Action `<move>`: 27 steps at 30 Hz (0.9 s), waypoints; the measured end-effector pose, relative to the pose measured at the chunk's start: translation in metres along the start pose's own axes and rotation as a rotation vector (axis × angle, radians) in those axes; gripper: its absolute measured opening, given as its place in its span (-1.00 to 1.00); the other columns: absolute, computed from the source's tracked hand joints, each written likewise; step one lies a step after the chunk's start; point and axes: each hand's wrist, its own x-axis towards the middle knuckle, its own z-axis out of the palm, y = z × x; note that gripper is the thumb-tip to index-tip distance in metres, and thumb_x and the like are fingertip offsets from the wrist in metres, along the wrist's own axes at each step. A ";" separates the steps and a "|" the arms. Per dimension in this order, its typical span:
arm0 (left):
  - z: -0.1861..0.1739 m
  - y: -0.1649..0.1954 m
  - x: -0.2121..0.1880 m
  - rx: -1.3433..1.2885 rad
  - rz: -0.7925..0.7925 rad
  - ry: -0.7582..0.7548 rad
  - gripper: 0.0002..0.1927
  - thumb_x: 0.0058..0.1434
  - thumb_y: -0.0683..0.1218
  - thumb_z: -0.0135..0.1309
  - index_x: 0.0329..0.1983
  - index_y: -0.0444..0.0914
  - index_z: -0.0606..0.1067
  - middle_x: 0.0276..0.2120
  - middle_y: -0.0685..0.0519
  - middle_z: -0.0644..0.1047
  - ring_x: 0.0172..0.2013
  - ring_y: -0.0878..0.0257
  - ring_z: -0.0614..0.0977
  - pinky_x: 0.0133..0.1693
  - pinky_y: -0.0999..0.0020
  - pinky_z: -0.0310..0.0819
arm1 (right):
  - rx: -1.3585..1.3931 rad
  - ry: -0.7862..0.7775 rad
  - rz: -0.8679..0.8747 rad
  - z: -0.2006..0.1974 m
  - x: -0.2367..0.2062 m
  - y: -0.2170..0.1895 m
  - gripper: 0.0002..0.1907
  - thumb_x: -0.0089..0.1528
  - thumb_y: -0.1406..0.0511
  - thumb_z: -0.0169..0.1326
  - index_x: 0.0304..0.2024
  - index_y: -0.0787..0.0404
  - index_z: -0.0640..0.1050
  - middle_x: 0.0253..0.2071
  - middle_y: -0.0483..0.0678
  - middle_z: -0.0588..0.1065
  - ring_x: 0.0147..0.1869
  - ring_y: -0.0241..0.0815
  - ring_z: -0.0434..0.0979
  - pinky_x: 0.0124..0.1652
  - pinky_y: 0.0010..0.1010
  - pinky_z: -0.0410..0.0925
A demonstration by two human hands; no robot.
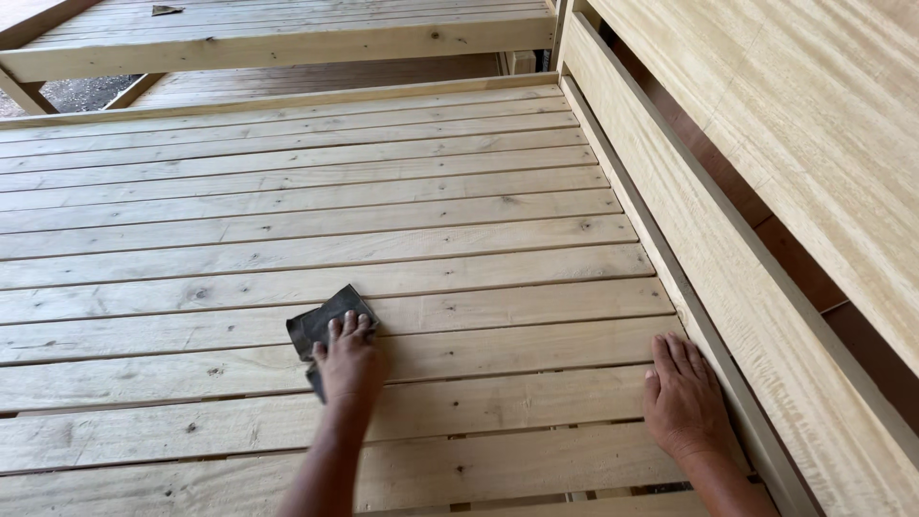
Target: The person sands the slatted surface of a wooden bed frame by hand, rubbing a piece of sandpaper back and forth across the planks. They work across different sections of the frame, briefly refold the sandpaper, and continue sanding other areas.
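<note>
**Kid:** What is that dark thing under your hand?

**Me:** It is a sheet of sandpaper (321, 324). It lies flat on one of the wooden slats (191, 258), near the middle of the slatted wood frame (402, 91). My left hand (349, 362) is on top of it. My fingers are spread and press down on it. I am not pinching it. One corner sticks out past my fingertips.

**Kid:** Is it heavy?

**Me:** No. I think it is very light and thin. It looks floppy, so it would bend and fold if I picked it up by a corner. The rough side should grab the wood, so I guess it will not slip much. It could tear or crease if I bunch it up.

**Kid:** So where do you hold it?

**Me:** The best way, I think, is a flat palm on the middle, with fingers out to the edges. That keeps it flat.

**Kid:** And your other hand?

**Me:** My right hand (682, 397) is open and empty. It rests flat on a slat, just beside the long side rail (661, 201). It is well apart from the sandpaper.

**Kid:** What else is there?

**Me:** A pale wood panel (814, 115) leans on the right. Another wooden frame (287, 43) stands farther back.
</note>
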 end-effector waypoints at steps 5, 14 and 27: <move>0.017 0.137 -0.038 -0.090 0.266 -0.022 -0.45 0.21 -0.06 0.01 0.31 -0.10 0.33 0.46 -0.05 0.15 0.48 -0.10 0.04 0.36 -0.33 -0.22 | 0.074 0.026 -0.011 -0.004 0.002 -0.004 -0.37 0.33 0.12 -0.30 0.43 0.17 0.23 0.50 -0.02 0.16 0.57 -0.05 0.03 0.45 -0.25 -0.07; 0.012 0.154 -0.077 -0.322 0.393 -0.215 -0.37 0.16 -0.14 -0.03 0.37 -0.05 0.35 0.48 0.15 0.17 0.50 0.14 0.06 0.44 -0.07 -0.25 | 0.120 0.069 -0.010 -0.012 0.006 -0.007 -0.40 0.33 0.14 -0.27 0.41 0.15 0.30 0.51 -0.05 0.21 0.59 -0.04 0.08 0.47 -0.24 0.00; -0.007 0.095 -0.069 -0.176 0.129 -0.079 -0.40 0.17 -0.15 -0.04 0.35 -0.11 0.34 0.47 -0.01 0.18 0.49 -0.04 0.04 0.39 -0.26 -0.22 | 0.040 0.082 -0.039 -0.020 0.007 -0.019 -0.39 0.33 0.14 -0.25 0.41 0.16 0.32 0.50 -0.03 0.23 0.59 -0.01 0.11 0.49 -0.22 0.01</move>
